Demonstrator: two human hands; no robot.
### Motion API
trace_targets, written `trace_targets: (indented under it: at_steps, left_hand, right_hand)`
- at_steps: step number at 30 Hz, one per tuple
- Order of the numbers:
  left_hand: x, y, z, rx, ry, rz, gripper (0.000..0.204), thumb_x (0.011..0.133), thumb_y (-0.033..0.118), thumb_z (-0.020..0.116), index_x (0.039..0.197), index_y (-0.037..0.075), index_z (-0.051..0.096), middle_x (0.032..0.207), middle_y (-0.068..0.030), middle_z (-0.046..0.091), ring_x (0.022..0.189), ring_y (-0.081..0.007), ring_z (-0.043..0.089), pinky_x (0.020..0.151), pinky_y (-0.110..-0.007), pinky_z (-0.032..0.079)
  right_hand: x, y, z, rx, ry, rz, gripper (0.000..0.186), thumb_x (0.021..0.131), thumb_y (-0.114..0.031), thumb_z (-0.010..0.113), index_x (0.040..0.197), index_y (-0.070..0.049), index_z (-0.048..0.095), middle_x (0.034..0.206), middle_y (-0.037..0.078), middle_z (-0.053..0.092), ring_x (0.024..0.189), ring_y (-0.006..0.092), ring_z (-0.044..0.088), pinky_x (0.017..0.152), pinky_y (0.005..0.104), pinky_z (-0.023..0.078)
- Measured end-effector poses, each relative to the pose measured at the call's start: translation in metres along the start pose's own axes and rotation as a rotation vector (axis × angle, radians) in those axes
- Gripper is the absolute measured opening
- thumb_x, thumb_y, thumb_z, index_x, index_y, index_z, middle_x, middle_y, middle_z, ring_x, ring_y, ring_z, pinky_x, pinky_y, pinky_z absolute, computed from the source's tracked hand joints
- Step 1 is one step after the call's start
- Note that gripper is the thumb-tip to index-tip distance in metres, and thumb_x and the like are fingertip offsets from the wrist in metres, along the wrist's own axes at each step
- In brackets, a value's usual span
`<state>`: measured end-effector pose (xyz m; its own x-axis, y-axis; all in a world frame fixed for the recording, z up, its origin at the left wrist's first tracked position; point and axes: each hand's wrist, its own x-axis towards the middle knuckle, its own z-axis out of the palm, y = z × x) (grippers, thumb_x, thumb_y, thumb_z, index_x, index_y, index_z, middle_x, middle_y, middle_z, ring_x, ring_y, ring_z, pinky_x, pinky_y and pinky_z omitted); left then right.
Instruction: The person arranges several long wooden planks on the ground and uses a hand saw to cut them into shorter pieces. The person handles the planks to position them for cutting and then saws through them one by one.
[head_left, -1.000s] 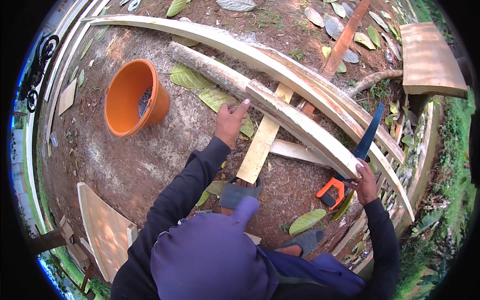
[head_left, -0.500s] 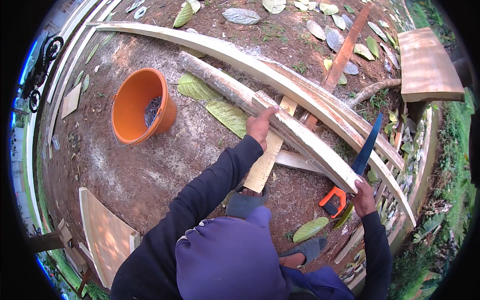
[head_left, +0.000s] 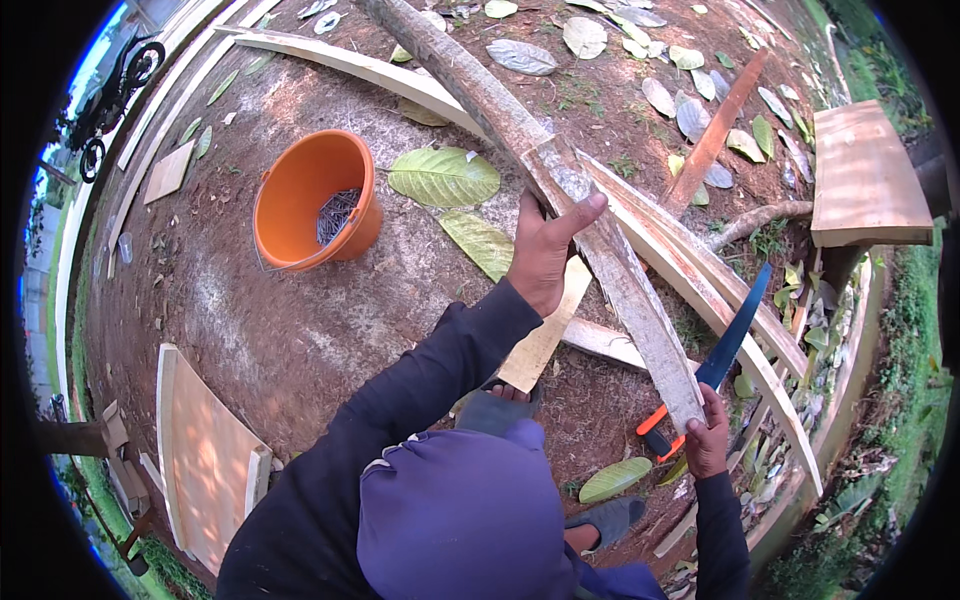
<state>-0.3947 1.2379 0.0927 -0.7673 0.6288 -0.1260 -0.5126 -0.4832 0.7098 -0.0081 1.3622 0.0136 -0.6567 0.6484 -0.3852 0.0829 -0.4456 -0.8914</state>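
Note:
My left hand (head_left: 550, 245) is closed round two stacked wooden strips, its thumb across the upper face. The shorter, rough-faced strip (head_left: 635, 290) lies over a longer bark-edged strip (head_left: 450, 70), which runs to the top edge of the view. At the near end, my right hand (head_left: 708, 440) grips the shorter strip; whether it also holds the longer one is hidden. Just beyond that hand, a handsaw (head_left: 735, 325) with a dark blade and orange handle stands tilted, its handle partly covered. Under the held wood are a flat pale board (head_left: 545, 335) and a long pale beam (head_left: 370, 75).
To the left stands an orange bucket (head_left: 285, 195) with a heap of nails (head_left: 337, 215). A wooden panel (head_left: 208, 450) lies at lower left, a reddish plank (head_left: 718, 130) at upper right. A wood slab (head_left: 868, 175) stands far right. Large leaves (head_left: 445, 177) litter the soil.
The held strips have been raised and turned, their far end swinging away toward the top. A rough face now shows instead of the pale one. My left thumb has come over the top.

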Motion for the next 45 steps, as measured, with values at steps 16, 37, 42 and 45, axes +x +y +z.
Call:
trace_targets:
  at_steps: [16, 37, 42, 45]
  left_hand:
    - [0.002, -0.003, 0.015, -0.066, 0.098, 0.084, 0.021, 0.084, 0.005, 0.069, 0.104, 0.001, 0.067, 0.097, -0.0056, 0.068, 0.093, -0.0181, 0.066, 0.089, -0.035, 0.052]
    - [0.123, 0.06, -0.09, 0.064, -0.055, -0.059, 0.063, 0.088, 0.034, 0.055, 0.142, 0.003, 0.055, 0.142, -0.0207, 0.06, 0.134, -0.0408, 0.055, 0.117, -0.061, 0.04]
    - [0.121, 0.06, -0.09, 0.114, -0.033, -0.085, 0.062, 0.089, 0.036, 0.053, 0.142, 0.003, 0.055, 0.142, -0.0199, 0.06, 0.133, -0.0401, 0.056, 0.117, -0.06, 0.04]
    - [0.133, 0.062, -0.092, 0.156, -0.044, -0.039, 0.064, 0.09, 0.038, 0.052, 0.143, 0.003, 0.055, 0.143, -0.0188, 0.061, 0.132, -0.039, 0.057, 0.116, -0.058, 0.042]
  right_hand:
    - [0.004, -0.004, -0.012, -0.203, 0.004, -0.139, 0.087, 0.071, -0.02, 0.094, 0.145, -0.002, 0.053, 0.141, 0.008, 0.06, 0.133, 0.0228, 0.055, 0.116, 0.038, 0.04]
    - [-0.014, -0.073, 0.159, -0.131, 0.094, -0.822, 0.09, 0.084, -0.033, 0.089, 0.154, -0.004, 0.041, 0.147, 0.013, 0.048, 0.134, 0.0231, 0.051, 0.108, 0.0385, 0.046]
    - [-0.009, -0.064, 0.149, 0.034, -0.045, -0.71, 0.06, 0.097, -0.013, 0.073, 0.15, -0.003, 0.047, 0.148, 0.012, 0.046, 0.13, 0.0203, 0.052, 0.102, 0.0361, 0.05]
    - [-0.01, -0.057, 0.147, -0.05, -0.008, -0.712, 0.054, 0.097, -0.012, 0.072, 0.146, -0.003, 0.051, 0.146, 0.014, 0.049, 0.126, 0.021, 0.055, 0.099, 0.0359, 0.052]
